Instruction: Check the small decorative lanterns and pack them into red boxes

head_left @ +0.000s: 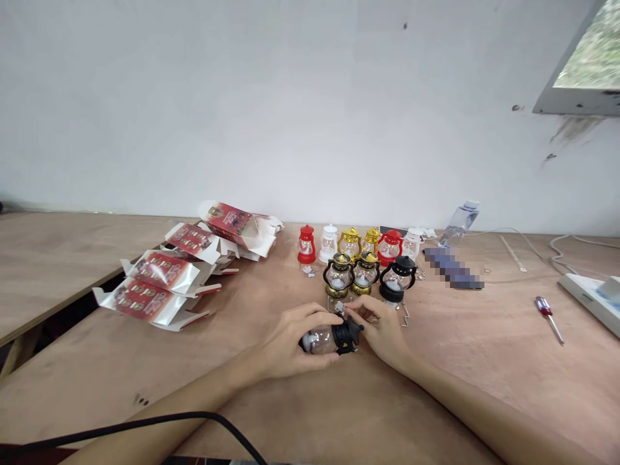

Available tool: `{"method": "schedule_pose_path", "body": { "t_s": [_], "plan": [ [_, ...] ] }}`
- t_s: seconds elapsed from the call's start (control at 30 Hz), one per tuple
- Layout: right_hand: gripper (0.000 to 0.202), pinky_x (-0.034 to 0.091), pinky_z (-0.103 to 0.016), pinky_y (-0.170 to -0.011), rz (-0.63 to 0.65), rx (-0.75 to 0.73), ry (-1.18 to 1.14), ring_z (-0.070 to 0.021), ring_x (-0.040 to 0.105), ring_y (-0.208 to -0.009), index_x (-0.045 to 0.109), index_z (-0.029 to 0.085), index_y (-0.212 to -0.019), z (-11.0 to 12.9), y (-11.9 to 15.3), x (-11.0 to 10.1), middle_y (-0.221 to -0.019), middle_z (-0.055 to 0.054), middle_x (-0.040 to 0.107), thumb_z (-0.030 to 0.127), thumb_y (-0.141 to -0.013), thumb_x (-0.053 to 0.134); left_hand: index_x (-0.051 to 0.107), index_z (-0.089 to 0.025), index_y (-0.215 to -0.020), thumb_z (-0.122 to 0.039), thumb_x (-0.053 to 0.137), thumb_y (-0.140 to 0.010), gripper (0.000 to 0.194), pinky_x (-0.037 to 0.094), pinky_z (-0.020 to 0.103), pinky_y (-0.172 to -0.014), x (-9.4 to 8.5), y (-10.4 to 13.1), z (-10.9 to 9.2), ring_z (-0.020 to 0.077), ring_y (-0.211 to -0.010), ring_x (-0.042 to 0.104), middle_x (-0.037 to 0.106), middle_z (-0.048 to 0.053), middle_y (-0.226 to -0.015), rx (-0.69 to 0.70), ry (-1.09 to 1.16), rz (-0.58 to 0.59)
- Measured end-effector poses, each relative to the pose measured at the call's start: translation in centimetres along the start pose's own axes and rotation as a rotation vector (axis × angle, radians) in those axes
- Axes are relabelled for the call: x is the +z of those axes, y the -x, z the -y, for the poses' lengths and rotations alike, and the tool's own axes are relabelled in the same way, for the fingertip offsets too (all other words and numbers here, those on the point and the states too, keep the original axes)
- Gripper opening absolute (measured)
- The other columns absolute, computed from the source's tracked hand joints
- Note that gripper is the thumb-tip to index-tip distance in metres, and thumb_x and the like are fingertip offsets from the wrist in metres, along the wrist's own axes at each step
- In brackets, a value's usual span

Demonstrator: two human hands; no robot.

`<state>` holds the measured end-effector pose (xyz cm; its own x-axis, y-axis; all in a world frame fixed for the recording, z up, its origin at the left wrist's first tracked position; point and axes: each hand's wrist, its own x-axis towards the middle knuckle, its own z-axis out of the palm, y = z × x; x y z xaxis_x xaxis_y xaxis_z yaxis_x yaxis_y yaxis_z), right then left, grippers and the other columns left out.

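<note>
A small black lantern (323, 340) with a clear globe lies tipped on its side, its cap pointing right. My left hand (298, 339) is wrapped round its body, the thumb below and the fingers above. At the cap end, my right hand (380, 326) has its thumb and forefinger closed in a pinch by a small white tag (340, 308). Just beyond my hands stand another black lantern (398, 281) and two black-and-gold lanterns (339, 276), upright. Behind them is a row of red (306, 245), white (329, 244) and gold lanterns (349, 244).
Several red-and-white cardboard boxes (159, 271) with open flaps lie at the left, beside a gap in the tabletop. On the right are a water bottle (458, 225), a screwdriver (548, 316) and a power strip (588, 294). A black cable (194, 416) crosses the foreground.
</note>
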<state>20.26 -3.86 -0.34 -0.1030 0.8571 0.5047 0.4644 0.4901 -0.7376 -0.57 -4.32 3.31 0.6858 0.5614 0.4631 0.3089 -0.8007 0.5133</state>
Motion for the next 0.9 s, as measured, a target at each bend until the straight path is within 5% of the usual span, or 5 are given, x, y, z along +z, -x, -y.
{"method": "schedule_pose_path", "body": {
  "t_s": [0.53, 0.9],
  "plan": [
    [0.027, 0.039, -0.023, -0.05, -0.052, -0.022, 0.046, -0.0112, 0.051, -0.05, 0.06, 0.019, -0.071, 0.3, -0.2, -0.2, -0.06, 0.0, 0.06, 0.039, -0.088, 0.051, 0.06, -0.02, -0.116, -0.027, 0.065, -0.073, 0.045, 0.052, 0.027, -0.076, 0.1, 0.1, 0.6, 0.018, -0.085, 0.065, 0.068, 0.007, -0.096, 0.041, -0.083, -0.064],
    [0.02, 0.045, -0.024, -0.053, -0.242, 0.018, 0.028, -0.0132, 0.057, -0.055, 0.064, 0.02, -0.077, 1.0, -0.1, -0.8, -0.066, -0.002, 0.067, 0.037, -0.085, 0.056, 0.05, -0.023, -0.115, -0.028, 0.07, -0.069, 0.05, 0.05, 0.036, -0.088, 0.2, -0.2, 1.5, 0.0242, -0.102, 0.063, 0.065, 0.004, -0.113, -0.323, -0.198, -0.12]
  ]
}}
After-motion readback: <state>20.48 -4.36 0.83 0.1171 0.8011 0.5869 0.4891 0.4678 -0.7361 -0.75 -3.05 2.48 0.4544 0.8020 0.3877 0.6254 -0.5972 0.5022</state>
